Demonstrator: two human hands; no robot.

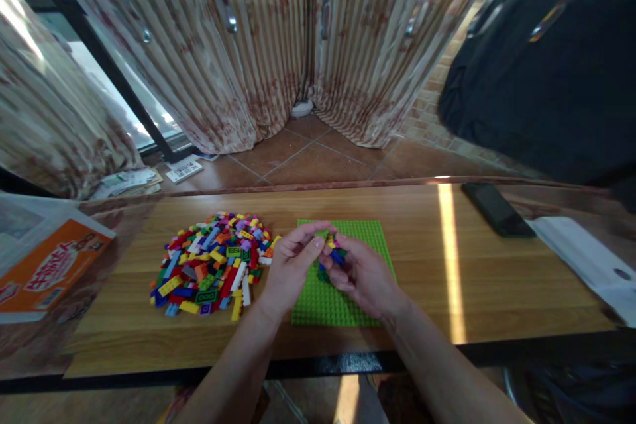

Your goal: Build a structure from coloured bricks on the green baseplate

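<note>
- Bottom ctr: both bare forearms angle up & in to mid-frame.
- L hand [291,262], ctr of pic: fingers drawn in narrow, thumb up top, pinching a small brick cluster [338,256] from its left side.
- R hand [362,271], just right of ctr: fingers curled round the cluster's right side; so both hands hold it, fingertips close together.
- Cluster: ctr of pic, above the baseplate; lime, yellow, pink, blue & dk green bits show, rest hidden by fingers. More blue/green just below, btwn hands; can't tell if joined.
- Green baseplate [370,308]: under the hands, lower ctr, studs up, flat on wood tabletop [417,291].
- Brick pile [211,268]: left of ctr, mixed colours & sizes, loose, near L hand, apart from plate.
- Plastic box [50,275] w/ orange label: far left, beside tabletop.
- Sun stripe [451,265] crosses tabletop, right of plate.
- Dk phone [497,209]: right side, toward tabletop's far edge; white sheet [581,262] next to it, far right.
- Past tabletop: tiled floor [318,152], mid-frame; printed white card [183,169], left.
- Back: striped curtains [263,59], upper ctr & left; dk cloth [546,79], upper right.
</note>
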